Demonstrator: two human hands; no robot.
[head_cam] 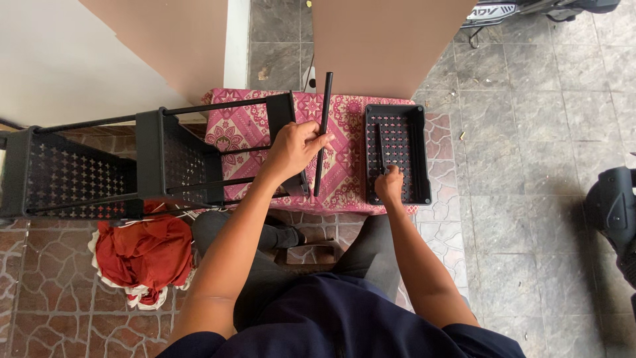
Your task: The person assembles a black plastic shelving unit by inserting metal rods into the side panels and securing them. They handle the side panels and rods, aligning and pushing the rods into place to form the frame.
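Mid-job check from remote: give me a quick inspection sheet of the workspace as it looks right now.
Surface: pink patterned mat on a tiled floor.
Job's things: black rod; perforated black tray lying on the mat; partly built black rack on its side.
Clutter: red cloth under the rack.
Grippers: left hand grips the rod; right hand rests in the tray on a second rod.
Cables: nothing seen.
Surroundings: cardboard sheet, scooter parts at the right edge.
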